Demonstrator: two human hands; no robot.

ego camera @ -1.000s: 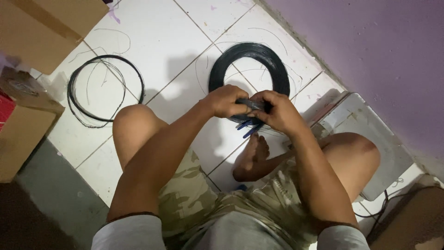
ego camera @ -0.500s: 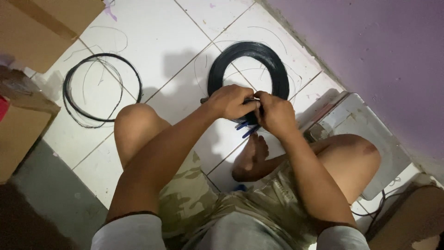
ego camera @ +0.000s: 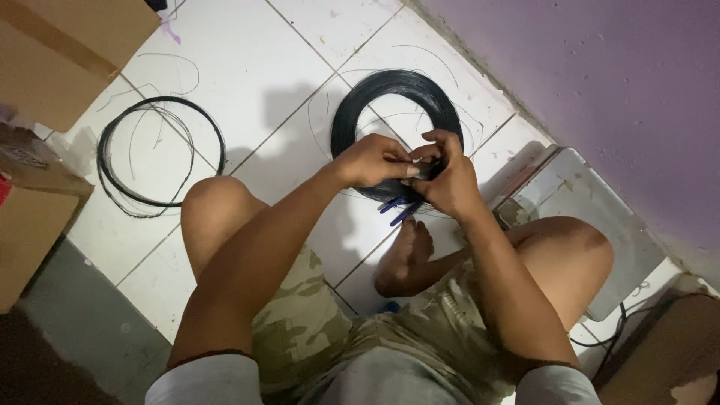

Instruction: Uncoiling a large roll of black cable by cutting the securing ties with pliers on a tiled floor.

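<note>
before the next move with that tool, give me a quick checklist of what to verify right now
1. Both hands on the work: ok. Left hand and right hand meet above the thick black wire coil on the white tiled floor.
2. Blue-handled tool gripped: ok, its handles stick out below the hands.
3. What the tool's tip bites on: cannot tell, the fingers hide it.
4. Bare foot away from the tool: not ok, it lies just below the handles.
5. Thin black wire loop out of the way: ok, it lies apart beside the left knee.
</note>
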